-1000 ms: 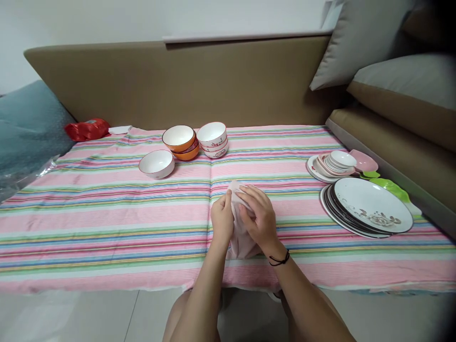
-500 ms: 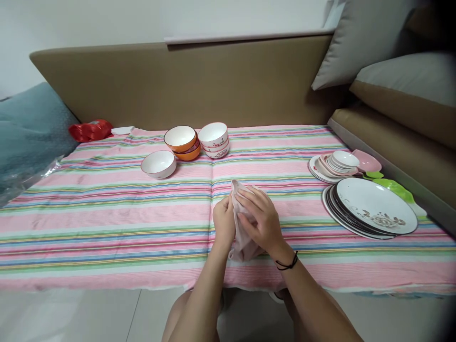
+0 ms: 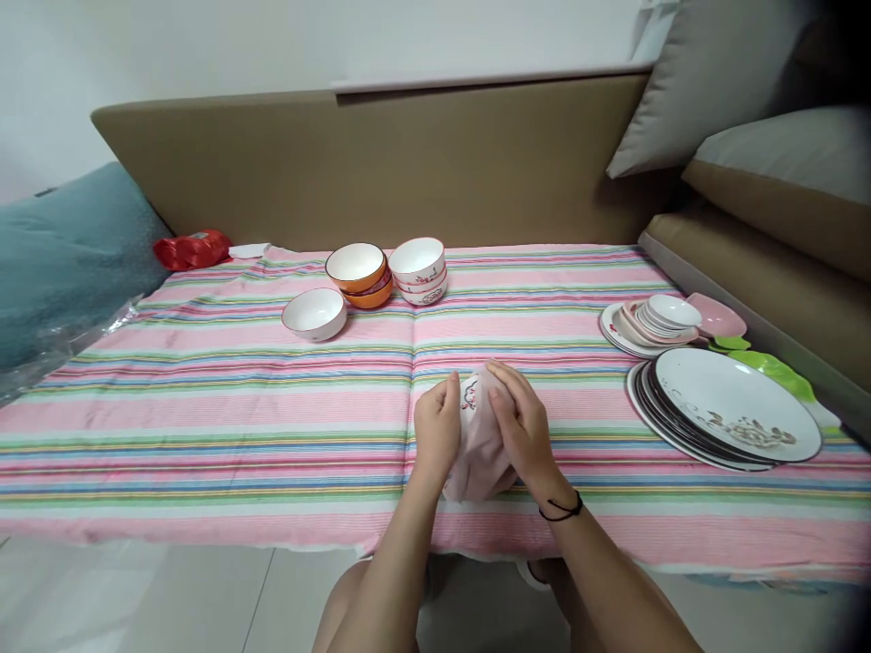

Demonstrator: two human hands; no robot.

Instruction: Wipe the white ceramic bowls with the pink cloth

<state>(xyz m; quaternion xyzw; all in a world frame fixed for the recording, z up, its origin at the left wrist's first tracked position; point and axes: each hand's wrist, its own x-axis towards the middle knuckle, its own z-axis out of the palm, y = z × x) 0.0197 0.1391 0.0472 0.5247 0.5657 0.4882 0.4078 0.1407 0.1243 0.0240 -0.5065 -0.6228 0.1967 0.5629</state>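
Note:
In front of me, low over the striped cloth, my left hand (image 3: 437, 428) is closed on the left side of a white bowl (image 3: 469, 394) with a dark and red floral print. A pale pink cloth (image 3: 478, 458) covers most of that bowl and hangs below it. My right hand (image 3: 525, 426) is wrapped round the cloth on the bowl's right side, its thumb pressed against the fabric. The bowl is tipped on its side; its inside is hidden by hands and cloth.
Beyond the hands stand a single white bowl (image 3: 314, 315), stacked orange bowls (image 3: 367, 297) and stacked white bowls (image 3: 417, 263). To the right are large plates (image 3: 738, 399), small dishes (image 3: 670, 311) and a green leaf-shaped dish (image 3: 776, 370). A red package (image 3: 192, 250) lies far left.
The cloth has shifted off the upper left of the bowl, so its printed side now shows. My right hand has slid slightly along it, and the view has turned a little left.

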